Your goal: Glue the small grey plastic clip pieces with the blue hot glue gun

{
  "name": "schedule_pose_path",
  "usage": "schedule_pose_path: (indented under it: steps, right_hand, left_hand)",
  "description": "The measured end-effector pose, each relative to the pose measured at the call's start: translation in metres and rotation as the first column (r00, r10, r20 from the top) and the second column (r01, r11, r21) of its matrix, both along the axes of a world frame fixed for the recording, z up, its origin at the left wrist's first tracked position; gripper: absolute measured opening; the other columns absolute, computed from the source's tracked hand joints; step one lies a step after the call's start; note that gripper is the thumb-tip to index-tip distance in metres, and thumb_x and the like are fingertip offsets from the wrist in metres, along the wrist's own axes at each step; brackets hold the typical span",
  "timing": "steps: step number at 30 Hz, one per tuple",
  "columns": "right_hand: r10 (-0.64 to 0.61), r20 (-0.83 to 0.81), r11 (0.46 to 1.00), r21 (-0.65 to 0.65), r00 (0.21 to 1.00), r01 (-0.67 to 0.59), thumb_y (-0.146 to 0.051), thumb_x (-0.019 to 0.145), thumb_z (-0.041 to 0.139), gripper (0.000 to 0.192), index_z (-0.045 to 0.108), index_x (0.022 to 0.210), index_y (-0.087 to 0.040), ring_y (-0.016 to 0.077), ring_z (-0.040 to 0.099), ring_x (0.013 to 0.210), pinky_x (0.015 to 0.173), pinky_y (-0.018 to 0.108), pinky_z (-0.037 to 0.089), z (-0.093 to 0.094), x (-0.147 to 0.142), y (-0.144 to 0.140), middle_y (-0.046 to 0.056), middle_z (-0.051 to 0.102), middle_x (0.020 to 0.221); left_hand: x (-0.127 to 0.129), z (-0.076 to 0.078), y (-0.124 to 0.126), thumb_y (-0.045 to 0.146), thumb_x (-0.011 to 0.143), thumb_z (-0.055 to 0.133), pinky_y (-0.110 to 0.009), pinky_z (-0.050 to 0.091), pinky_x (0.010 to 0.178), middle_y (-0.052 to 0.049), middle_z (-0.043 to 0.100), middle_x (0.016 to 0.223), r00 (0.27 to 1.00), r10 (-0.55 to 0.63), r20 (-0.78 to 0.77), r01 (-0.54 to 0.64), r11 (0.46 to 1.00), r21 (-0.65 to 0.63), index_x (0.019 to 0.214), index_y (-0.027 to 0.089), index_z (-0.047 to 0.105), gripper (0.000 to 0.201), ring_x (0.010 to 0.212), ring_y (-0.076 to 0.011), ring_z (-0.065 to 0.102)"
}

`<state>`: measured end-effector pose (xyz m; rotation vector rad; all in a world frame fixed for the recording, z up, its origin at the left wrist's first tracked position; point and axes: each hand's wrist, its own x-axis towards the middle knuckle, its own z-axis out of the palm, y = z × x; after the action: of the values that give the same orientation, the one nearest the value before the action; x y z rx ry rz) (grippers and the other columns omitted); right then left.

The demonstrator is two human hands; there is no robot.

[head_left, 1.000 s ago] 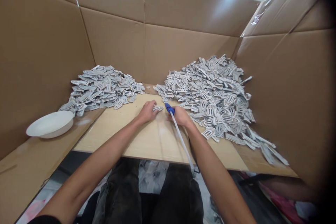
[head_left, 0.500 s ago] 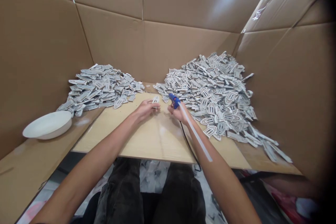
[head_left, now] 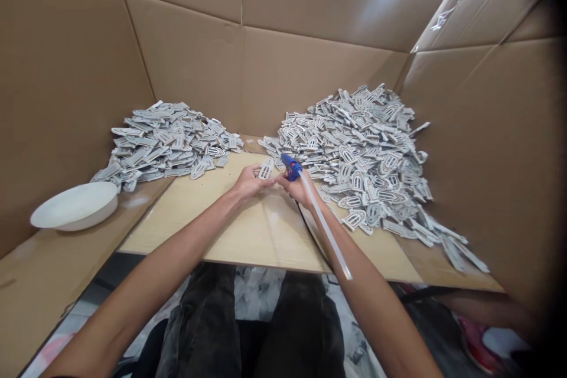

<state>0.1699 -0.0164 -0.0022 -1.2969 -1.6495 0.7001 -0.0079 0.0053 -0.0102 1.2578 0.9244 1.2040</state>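
Note:
My left hand is closed on a small whitish arched window-shaped piece, holding it upright above the board. In my right hand is a blue hot glue gun, its nozzle pointing up and left near the piece. A long translucent glue stick sticks out of its back, over my right forearm. The gun's black cord hangs down across the board edge. My right fingertips are close to the left hand's fingers; whether they touch I cannot tell.
A large heap of similar arched pieces lies on the right, and a smaller heap on the left. A white bowl stands at far left. Cardboard walls enclose the pale board. A person's leg and red shoe show at lower right.
My right hand and the glue gun have moved left, closer to my left hand. The arched piece has been raised and turned, so its face shows more.

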Motion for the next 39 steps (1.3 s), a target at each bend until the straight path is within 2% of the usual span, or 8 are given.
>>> schedule_pose_path:
  steps: [4, 8, 12, 16, 21, 26, 32, 39]
  right_hand:
    - [-0.062, -0.029, 0.998, 0.015, 0.998, 0.062, -0.038, 0.072, 0.069, 0.021, 0.057, 0.067, -0.022, 0.0152, 0.051, 0.065, 0.065, 0.029, 0.041, 0.000, 0.005, 0.002, -0.002, 0.058, 0.063]
    - [-0.071, -0.033, 0.996, 0.059, 0.997, 0.073, -0.039, 0.071, 0.072, 0.021, 0.062, 0.074, -0.021, 0.0168, 0.055, 0.071, 0.072, 0.031, 0.044, 0.004, 0.008, 0.002, 0.000, 0.064, 0.071]
    - [-0.035, -0.052, 0.997, 0.065, 0.998, 0.038, -0.042, 0.072, 0.073, 0.024, 0.065, 0.077, -0.020, 0.0176, 0.057, 0.072, 0.074, 0.033, 0.046, 0.005, 0.003, 0.000, 0.001, 0.067, 0.074]
    - [-0.058, -0.109, 0.990, 0.121, 0.992, 0.072, -0.043, 0.073, 0.072, 0.025, 0.060, 0.075, -0.022, 0.0165, 0.056, 0.069, 0.071, 0.031, 0.046, 0.006, -0.001, -0.002, 0.001, 0.065, 0.074]
    - [-0.017, -0.173, 0.977, 0.207, 0.985, 0.054, -0.050, 0.080, 0.071, 0.030, 0.058, 0.081, -0.023, 0.0168, 0.059, 0.067, 0.067, 0.030, 0.049, 0.009, -0.002, -0.008, 0.003, 0.068, 0.079]
    - [0.024, -0.061, 0.951, 0.309, 0.998, -0.004, -0.048, 0.087, 0.070, 0.027, 0.061, 0.090, -0.022, 0.0170, 0.063, 0.068, 0.069, 0.029, 0.050, 0.009, -0.001, -0.015, 0.002, 0.070, 0.080]
    - [-0.005, 0.023, 0.953, 0.301, 1.000, -0.002, -0.046, 0.088, 0.069, 0.025, 0.060, 0.090, -0.023, 0.0185, 0.065, 0.071, 0.071, 0.029, 0.051, 0.002, 0.000, -0.010, 0.003, 0.071, 0.080]
    - [-0.052, 0.104, 0.941, 0.337, 0.993, 0.014, -0.046, 0.089, 0.067, 0.025, 0.055, 0.085, -0.024, 0.0180, 0.060, 0.069, 0.071, 0.030, 0.047, -0.001, -0.004, -0.011, 0.001, 0.068, 0.079]
  left_hand:
    - [-0.001, 0.001, 0.000, 0.019, 0.052, 0.095, -0.027, 0.048, 0.060, -0.001, 0.070, 0.074, 0.999, 0.021, 0.038, -0.021, 1.000, 0.018, 0.084, 0.014, 0.067, 0.043, 0.063, -0.0127, 0.060]
    - [-0.002, 0.000, 0.001, 0.018, 0.053, 0.095, -0.026, 0.044, 0.056, -0.001, 0.068, 0.072, 0.998, 0.037, -0.050, -0.036, 0.999, 0.027, 0.087, 0.015, 0.066, 0.045, 0.060, -0.0131, 0.059]
    - [0.000, -0.002, -0.003, 0.022, 0.056, 0.096, -0.025, 0.043, 0.056, -0.001, 0.069, 0.077, 0.995, -0.056, -0.082, 0.061, 0.996, 0.060, 0.094, 0.014, 0.066, 0.050, 0.063, -0.0129, 0.059]
    - [0.000, -0.002, -0.006, 0.024, 0.056, 0.098, -0.024, 0.044, 0.061, -0.003, 0.072, 0.085, 0.984, -0.179, -0.016, 0.180, 0.982, 0.066, 0.100, 0.013, 0.067, 0.055, 0.067, -0.0119, 0.061]
    - [0.003, -0.002, -0.005, 0.020, 0.060, 0.096, -0.028, 0.051, 0.069, -0.008, 0.075, 0.094, 0.944, -0.325, 0.055, 0.324, 0.946, 0.028, 0.111, 0.012, 0.067, 0.059, 0.073, -0.0158, 0.069]
    - [0.007, -0.006, -0.001, 0.011, 0.062, 0.088, -0.025, 0.048, 0.063, -0.006, 0.074, 0.087, 0.948, -0.318, 0.035, 0.316, 0.948, 0.048, 0.103, 0.013, 0.067, 0.047, 0.069, -0.0151, 0.069]
    - [0.004, -0.006, -0.002, 0.002, 0.061, 0.073, -0.023, 0.045, 0.064, -0.003, 0.071, 0.081, 0.954, -0.301, -0.012, 0.301, 0.952, 0.058, 0.099, 0.014, 0.067, 0.040, 0.069, -0.0139, 0.065]
    - [0.008, -0.006, -0.002, 0.010, 0.082, 0.070, -0.021, 0.033, 0.054, 0.001, 0.059, 0.065, 0.956, -0.290, -0.051, 0.292, 0.956, 0.037, 0.087, 0.016, 0.061, 0.012, 0.055, -0.0102, 0.053]
